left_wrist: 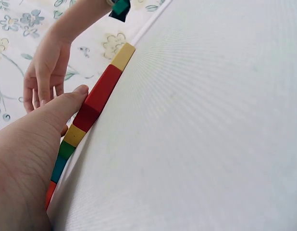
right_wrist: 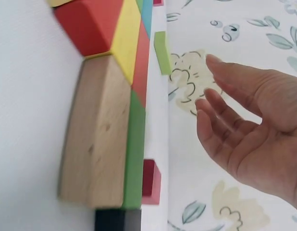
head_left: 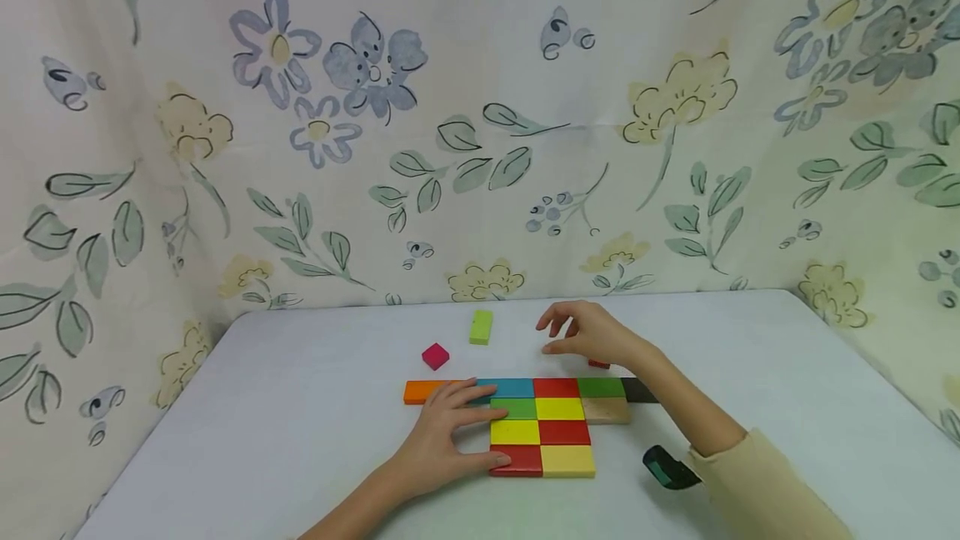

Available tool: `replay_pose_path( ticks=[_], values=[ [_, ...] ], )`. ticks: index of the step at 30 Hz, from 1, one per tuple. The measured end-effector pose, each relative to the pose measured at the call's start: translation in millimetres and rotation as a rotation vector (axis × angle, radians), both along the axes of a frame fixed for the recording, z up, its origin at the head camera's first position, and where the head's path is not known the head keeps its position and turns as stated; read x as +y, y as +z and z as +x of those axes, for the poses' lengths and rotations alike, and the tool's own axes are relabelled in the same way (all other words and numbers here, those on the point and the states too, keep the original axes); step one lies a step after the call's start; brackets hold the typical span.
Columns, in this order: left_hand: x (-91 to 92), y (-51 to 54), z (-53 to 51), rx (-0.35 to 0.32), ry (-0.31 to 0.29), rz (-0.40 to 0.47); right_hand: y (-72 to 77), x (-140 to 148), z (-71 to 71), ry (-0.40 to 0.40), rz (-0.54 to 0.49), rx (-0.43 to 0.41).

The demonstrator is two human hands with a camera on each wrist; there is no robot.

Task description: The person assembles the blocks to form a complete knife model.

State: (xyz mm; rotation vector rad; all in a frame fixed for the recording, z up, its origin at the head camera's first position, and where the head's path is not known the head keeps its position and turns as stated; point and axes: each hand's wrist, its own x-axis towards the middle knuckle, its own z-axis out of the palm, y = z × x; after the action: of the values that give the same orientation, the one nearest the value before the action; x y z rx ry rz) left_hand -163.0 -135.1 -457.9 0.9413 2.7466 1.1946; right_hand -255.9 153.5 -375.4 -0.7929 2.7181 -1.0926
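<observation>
Coloured wooden blocks lie side by side in a flat pattern, with a long back row of orange point(head_left: 418, 392), blue point(head_left: 510, 388), red, green and black blocks. Narrower rows of green, yellow, red, plain wood point(right_wrist: 98, 139) and pale yellow point(head_left: 568, 462) blocks extend toward the person. My left hand point(head_left: 448, 440) rests spread at the pattern's left side, its thumb on the near red block point(head_left: 521, 463) and fingertips at the green and blue blocks. Above the table beyond the back row hovers my right hand point(head_left: 588, 333), fingers loosely bent, holding nothing. A red block point(head_left: 599, 364) shows partly beneath it.
Behind the pattern lie a loose light-green block point(head_left: 481, 327) and a pinkish-red block point(head_left: 436, 356). A black-and-green item point(head_left: 670, 469) is by the right sleeve. The white table point(head_left: 262, 423) ends at a floral cloth point(head_left: 480, 190) backdrop.
</observation>
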Motion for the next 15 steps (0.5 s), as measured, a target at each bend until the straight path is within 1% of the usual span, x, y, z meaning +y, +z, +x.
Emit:
replay_pose_path(
  ticks=[6, 10, 15],
  values=[
    [0.0, 0.5, -0.1, 0.001, 0.0, -0.001, 0.6, -24, -20.9, 0.023, -0.002, -0.002],
    [-0.2, 0.2, -0.5, 0.003, -0.005, 0.005, -3.6, -42, -31.4, 0.021, 0.032, -0.015],
    [-0.3, -1.3, -1.4, 0.009, -0.012, 0.012, -12.5, -61, -40.2, -0.016, 0.053, -0.022]
  ],
)
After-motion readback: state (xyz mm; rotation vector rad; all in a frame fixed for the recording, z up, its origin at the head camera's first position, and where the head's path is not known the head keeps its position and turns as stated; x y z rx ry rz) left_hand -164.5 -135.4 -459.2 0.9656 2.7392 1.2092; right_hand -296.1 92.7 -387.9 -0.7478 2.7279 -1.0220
